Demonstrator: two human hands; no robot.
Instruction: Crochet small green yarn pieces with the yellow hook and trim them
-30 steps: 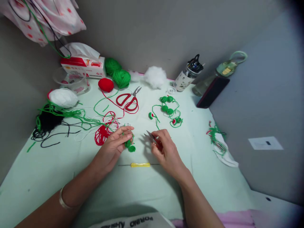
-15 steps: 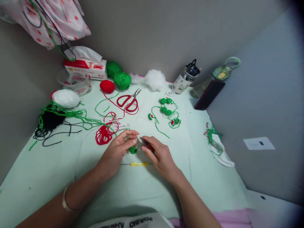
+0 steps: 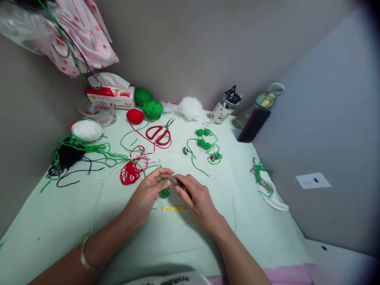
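Pinched in the fingers of my left hand (image 3: 150, 192) is a small green crochet piece (image 3: 164, 192), with a strand of green yarn drawn up at the fingertips. My right hand (image 3: 198, 200) is closed around small thread snips (image 3: 175, 181). Their grey metal tip meets the strand beside my left fingertips, and the grip is mostly hidden by my fingers. Just below both hands a crochet hook with a yellow handle (image 3: 173, 208) lies on the pale green cloth (image 3: 190, 241).
Red-handled scissors (image 3: 162, 134), a red yarn ball (image 3: 135, 116), green balls (image 3: 152, 109) and white stuffing (image 3: 190, 108) lie further back. Small green crocheted balls (image 3: 204, 143) sit right of centre. Tangled yarn (image 3: 130, 172) spreads leftward. A phone (image 3: 254, 125) leans on a bottle (image 3: 265, 100).
The thread snips in my right hand have moved in against the yarn at my left fingertips. The camera view has shifted slightly, so everything sits a little lower.
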